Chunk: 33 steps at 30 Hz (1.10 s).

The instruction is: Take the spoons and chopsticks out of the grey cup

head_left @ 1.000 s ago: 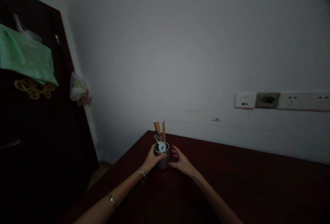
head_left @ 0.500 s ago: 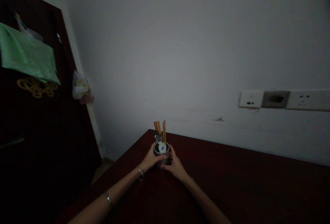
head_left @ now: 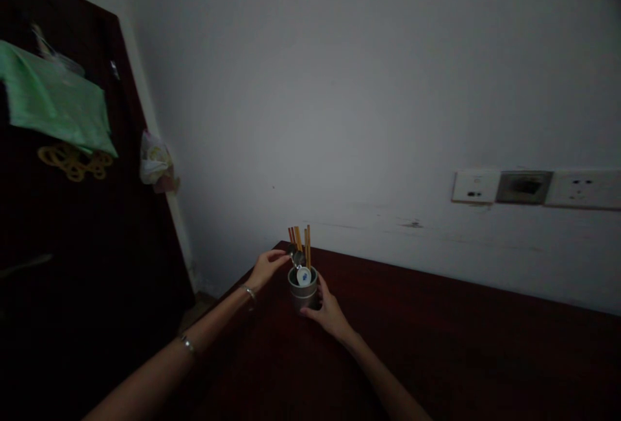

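- Left hand [head_left: 266, 268] is raised beside the cup [head_left: 303, 291], fingertips pinched at the top of a metal spoon [head_left: 294, 253] that stands in it; whether the grip is firm cannot be told in the dim light.
- Right hand [head_left: 326, 308] is wrapped against the cup's right side, fingers curled on its wall, holding it.
- Cup stands upright on the table [head_left: 436, 343], near the far left corner, close to the wall [head_left: 339, 85].
- Chopsticks [head_left: 303, 243] stand upright in the cup, just behind the spoon.
- White spoon [head_left: 303, 275] with a blue mark lies inside the rim.
- Two bracelets [head_left: 250, 293] show on the left forearm.
- Sockets [head_left: 533, 187] sit on the wall, well to the right.
- Green bag [head_left: 53, 107] hangs on a dark door [head_left: 72, 246] at left, with a smaller bag [head_left: 155, 163] at its edge.
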### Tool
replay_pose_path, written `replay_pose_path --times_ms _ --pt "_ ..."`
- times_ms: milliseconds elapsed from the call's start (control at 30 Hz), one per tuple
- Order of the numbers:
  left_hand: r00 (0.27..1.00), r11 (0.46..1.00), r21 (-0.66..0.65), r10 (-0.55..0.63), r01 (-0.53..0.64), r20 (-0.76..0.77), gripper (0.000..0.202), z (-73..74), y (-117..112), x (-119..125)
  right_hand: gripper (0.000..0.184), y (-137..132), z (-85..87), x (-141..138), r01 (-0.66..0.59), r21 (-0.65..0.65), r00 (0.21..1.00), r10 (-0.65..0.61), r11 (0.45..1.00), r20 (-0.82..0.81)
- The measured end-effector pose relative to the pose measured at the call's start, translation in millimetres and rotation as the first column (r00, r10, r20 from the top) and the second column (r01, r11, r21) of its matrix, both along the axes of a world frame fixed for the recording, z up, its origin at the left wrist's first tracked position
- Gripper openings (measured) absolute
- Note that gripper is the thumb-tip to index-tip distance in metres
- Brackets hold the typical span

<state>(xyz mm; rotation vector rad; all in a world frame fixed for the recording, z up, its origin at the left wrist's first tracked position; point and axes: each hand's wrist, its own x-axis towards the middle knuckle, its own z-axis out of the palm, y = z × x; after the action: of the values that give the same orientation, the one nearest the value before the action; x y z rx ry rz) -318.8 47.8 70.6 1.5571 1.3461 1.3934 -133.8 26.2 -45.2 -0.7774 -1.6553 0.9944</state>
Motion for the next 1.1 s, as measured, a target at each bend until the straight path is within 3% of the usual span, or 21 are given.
replay_pose_path --times_ms 367,533,667,833,1100 --pt "0.989 0.993 0.108 0.054 -0.040 -0.137 0.026 -15.2 21 0 0.092 3 -3.7 1 0.009 0.045 0.999 -0.011 0.999 0.043" --pt "0.982 0.990 0.125 0.084 -0.063 -0.168 0.025 -9.4 22 0 0.090 2 -3.4 1 0.020 0.044 0.998 -0.023 0.999 0.061" --pt "0.982 0.989 0.121 0.107 -0.089 -0.153 0.025 10.7 17 0 0.086 0 -0.9 2 0.012 0.064 0.998 -0.015 0.998 0.057" --pt "0.974 0.962 0.229 0.182 -0.148 -0.134 0.024 51.9 9 1 0.085 -2 1.2 3 0.011 0.064 0.997 -0.016 0.998 0.079" --pt "0.945 0.827 0.471 0.323 -0.308 0.051 0.028 117.2 8 -8 0.084 -4 5.4 3 0.017 0.079 0.996 -0.024 0.997 0.087"
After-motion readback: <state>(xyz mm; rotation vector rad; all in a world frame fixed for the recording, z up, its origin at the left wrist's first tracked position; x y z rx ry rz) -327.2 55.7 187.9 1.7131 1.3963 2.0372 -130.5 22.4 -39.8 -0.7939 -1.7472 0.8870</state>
